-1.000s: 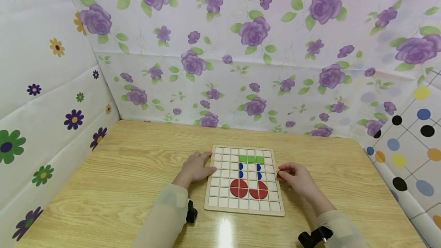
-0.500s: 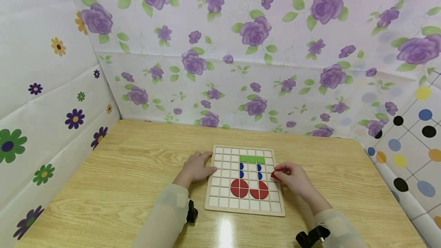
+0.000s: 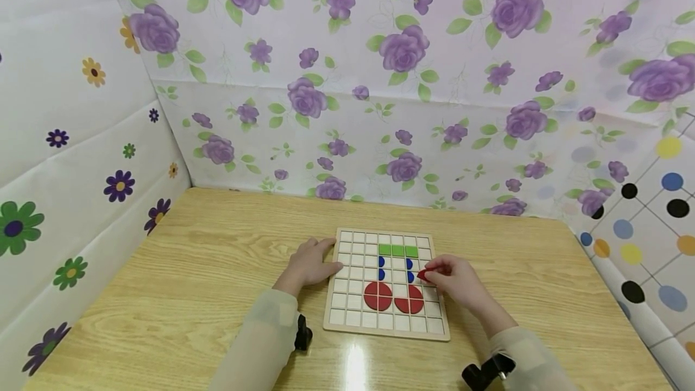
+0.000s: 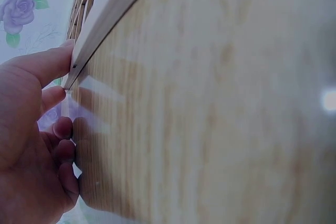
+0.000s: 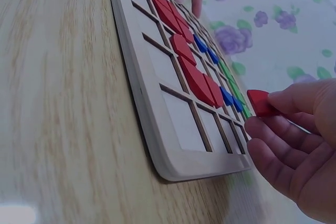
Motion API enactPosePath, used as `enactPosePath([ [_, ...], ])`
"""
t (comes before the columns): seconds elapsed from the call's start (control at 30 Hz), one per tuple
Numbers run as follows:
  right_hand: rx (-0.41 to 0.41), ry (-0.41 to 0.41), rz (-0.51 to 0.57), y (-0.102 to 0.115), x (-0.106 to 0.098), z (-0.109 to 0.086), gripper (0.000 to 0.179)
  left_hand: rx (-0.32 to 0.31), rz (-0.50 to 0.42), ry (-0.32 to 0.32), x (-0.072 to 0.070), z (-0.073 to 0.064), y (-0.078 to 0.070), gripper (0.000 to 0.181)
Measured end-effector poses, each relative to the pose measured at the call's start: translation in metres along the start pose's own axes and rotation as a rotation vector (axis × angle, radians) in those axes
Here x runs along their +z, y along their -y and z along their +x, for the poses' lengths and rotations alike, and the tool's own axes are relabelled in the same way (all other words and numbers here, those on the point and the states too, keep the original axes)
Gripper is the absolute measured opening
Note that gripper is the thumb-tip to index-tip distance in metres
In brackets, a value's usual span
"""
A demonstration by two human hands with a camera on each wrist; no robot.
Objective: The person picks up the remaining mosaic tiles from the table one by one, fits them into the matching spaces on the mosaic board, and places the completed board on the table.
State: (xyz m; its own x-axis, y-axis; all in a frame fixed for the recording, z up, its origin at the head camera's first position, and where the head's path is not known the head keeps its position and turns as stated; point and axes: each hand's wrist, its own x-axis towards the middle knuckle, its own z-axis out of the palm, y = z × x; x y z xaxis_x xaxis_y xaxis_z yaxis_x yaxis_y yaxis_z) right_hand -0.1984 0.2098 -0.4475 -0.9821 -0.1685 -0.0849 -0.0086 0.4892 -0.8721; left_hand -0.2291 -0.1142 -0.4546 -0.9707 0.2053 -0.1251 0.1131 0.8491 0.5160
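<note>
A square wooden grid board (image 3: 387, 333) lies on the table with coloured tiles in its cells. My right hand (image 3: 455, 279) pinches a red quarter-circle tile (image 5: 259, 103) between thumb and fingers, above the board's right side. Green square tiles (image 3: 398, 251) form a row near the far edge. Below them stand blue half-circle tiles (image 3: 382, 274) in two columns. Red quarter tiles make a full circle (image 3: 377, 296) on the left and three quarters of a circle (image 3: 415, 303) on the right, its upper-left cell bare. My left hand (image 3: 308, 265) touches the board's left edge, thumb on the rim (image 4: 100, 30).
The wooden table (image 3: 217, 246) extends around the board on all sides. A flowered cloth (image 3: 358, 137) hangs behind it, with a daisy-patterned cloth (image 3: 87, 198) at the left and a dotted cloth (image 3: 651, 246) at the right. Black wrist straps (image 3: 488, 373) are on both forearms.
My right hand has moved left with the red quarter-circle tile, from beside the board's right edge to over its right columns. The left hand stays at the board's left edge.
</note>
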Motion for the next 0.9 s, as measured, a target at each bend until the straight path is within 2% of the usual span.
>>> enactPosePath([
  [0.17, 0.029, 0.018, 0.001, 0.001, 0.003, 0.002, 0.014, -0.001, -0.001, 0.001, 0.000, 0.000, 0.000, 0.062],
  [0.33, 0.023, 0.037, -0.017, 0.002, 0.007, 0.003, 0.011, -0.003, -0.004, 0.004, 0.000, 0.000, 0.001, 0.062],
  [0.63, -0.050, 0.064, -0.049, 0.005, 0.009, 0.002, 0.013, -0.003, -0.001, 0.004, 0.002, 0.002, 0.002, 0.062],
  [0.9, -0.050, 0.080, -0.080, 0.003, 0.012, 0.004, 0.011, 0.000, 0.000, 0.000, 0.002, 0.002, 0.002, 0.062],
])
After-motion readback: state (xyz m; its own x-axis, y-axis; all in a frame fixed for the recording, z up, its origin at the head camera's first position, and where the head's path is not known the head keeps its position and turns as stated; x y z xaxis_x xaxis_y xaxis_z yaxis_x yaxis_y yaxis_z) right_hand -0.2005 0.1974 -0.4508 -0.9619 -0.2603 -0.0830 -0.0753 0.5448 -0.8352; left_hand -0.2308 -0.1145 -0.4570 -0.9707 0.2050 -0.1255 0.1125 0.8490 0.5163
